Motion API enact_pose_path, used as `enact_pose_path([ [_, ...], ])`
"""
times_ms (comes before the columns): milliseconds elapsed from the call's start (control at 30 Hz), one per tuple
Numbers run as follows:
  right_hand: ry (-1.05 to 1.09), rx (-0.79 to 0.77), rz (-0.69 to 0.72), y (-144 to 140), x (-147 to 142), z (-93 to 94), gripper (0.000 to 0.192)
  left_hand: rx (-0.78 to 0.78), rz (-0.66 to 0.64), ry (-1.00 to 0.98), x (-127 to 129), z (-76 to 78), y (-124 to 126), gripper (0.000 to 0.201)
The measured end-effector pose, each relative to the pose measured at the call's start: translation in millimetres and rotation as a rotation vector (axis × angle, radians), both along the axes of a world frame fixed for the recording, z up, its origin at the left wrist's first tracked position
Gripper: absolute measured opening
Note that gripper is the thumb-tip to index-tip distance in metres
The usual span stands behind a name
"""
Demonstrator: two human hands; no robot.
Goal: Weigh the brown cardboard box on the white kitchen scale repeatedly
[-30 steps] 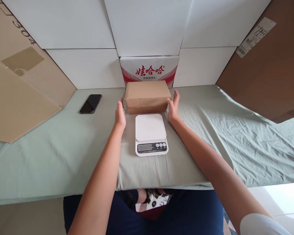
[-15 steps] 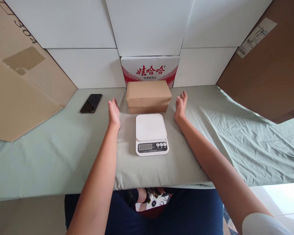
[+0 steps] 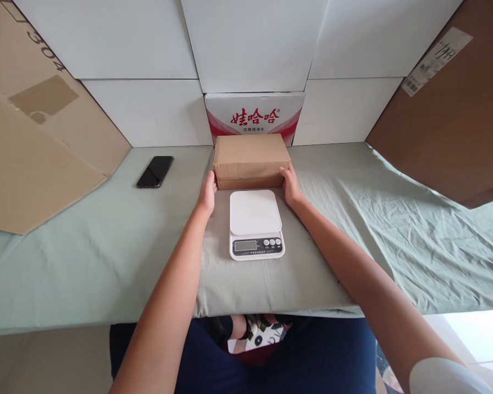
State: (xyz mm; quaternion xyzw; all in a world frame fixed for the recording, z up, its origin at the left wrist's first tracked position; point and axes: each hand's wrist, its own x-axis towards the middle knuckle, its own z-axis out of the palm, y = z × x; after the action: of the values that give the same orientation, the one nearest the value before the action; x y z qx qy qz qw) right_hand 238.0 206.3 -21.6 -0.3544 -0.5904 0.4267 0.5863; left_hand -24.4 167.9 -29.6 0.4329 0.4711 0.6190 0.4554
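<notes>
At cardboard box [image 3: 251, 150] edges, left fingers [image 3: 215, 185], right fingers [image 3: 291, 172] curled, clasping; open cloth [image 3: 345, 183] rightward.

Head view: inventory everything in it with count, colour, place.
Small box: one, brown, far centre
Scale: one, white, in front of small box
Phone: one, black, left of small box
Printed carton: one, white and red, behind small box
Panels: five, white, at the back
Large cardboard: two, brown, left and right sides
Cloth: one, pale green, under scale
Unclear item: one, white-and-black, bottom centre
Floor: one, pale, lower right
Legs: two, dark blue trousers, bottom
Arms: two, bare, white sleeve lower right
Left hand: one, bare, small box's left side
Right hand: one, bare, small box's right side
</notes>
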Motion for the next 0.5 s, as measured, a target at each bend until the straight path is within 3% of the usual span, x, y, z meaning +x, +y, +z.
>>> enact_pose_path([
  [300,-0.076,0.027,-0.022,-7.2,-4.1,3.2,0.06,0.169,0.029,0.081,2.8,0.4,-7.0,0.073],
  [500,-0.074,0.186,-0.12,-15.6,-3.3,16.1,0.073,0.243,0.122,0.339,6.5,17.3,-24.4,0.077],
])
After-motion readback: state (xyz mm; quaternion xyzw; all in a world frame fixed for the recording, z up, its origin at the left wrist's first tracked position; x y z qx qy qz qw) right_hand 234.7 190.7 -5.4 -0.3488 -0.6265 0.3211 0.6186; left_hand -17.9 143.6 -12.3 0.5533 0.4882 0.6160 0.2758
